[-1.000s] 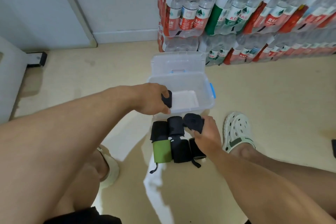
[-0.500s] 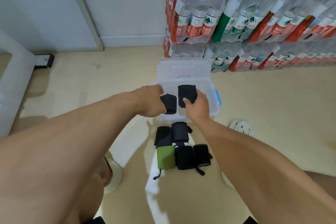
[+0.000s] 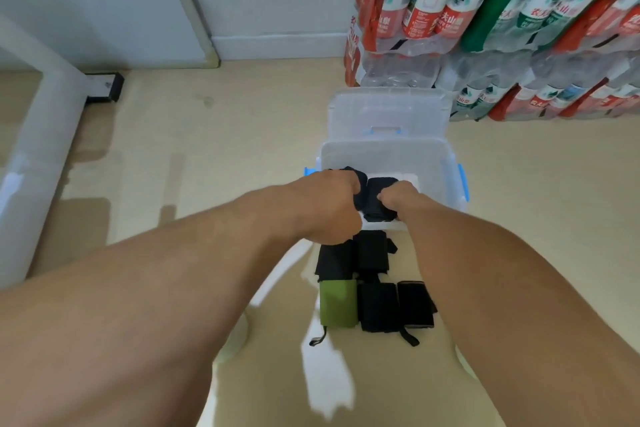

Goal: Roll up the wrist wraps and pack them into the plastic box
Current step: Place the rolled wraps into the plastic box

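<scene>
Head view: two black rolled wraps [image 3: 379,199] are held inside the plastic box [image 3: 446,166].
One is clenched in each hand's fingers; five rolls [image 3: 375,305], one green, lie on the floor [image 3: 207,156].

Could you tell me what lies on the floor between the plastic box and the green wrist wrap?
In the head view, two rolled black wrist wraps lie side by side between the plastic box and the green wrist wrap.

I see two black rolled wraps [image 3: 379,199] in my grips, low inside the clear plastic box [image 3: 446,163], blue latches, lid open behind. Just nearer than the grips, on the floor: four more black rolls [image 3: 372,251] and one green roll [image 3: 337,303], packed side by side
</scene>
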The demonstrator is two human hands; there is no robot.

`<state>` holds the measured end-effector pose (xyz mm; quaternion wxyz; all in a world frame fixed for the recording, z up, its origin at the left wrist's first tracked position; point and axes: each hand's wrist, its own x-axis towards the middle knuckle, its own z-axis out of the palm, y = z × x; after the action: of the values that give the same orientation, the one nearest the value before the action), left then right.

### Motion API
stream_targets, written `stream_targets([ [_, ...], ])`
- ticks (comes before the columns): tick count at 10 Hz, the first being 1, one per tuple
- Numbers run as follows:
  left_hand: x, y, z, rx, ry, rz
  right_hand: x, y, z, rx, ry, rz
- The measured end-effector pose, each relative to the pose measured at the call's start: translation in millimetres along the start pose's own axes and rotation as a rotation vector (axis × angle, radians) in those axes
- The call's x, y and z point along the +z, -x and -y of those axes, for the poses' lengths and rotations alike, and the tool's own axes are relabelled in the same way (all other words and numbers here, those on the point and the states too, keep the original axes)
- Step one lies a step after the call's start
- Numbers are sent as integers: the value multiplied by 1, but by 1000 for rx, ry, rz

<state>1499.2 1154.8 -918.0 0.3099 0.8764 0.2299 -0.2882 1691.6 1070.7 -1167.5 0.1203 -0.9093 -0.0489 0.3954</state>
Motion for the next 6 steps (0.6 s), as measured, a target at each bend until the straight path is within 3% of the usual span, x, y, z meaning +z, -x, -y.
stream_targets([
  [4,-1,3,-9,3,-59,34,-33,18,-5,-110,-256,-65],
  [5,-5,8,-11,14,-89,15,-53,33,-16,-192,-351,-146],
  [6,-8,14,-17,35,-107,-4,-74,55,-33,-269,-427,-353],
])
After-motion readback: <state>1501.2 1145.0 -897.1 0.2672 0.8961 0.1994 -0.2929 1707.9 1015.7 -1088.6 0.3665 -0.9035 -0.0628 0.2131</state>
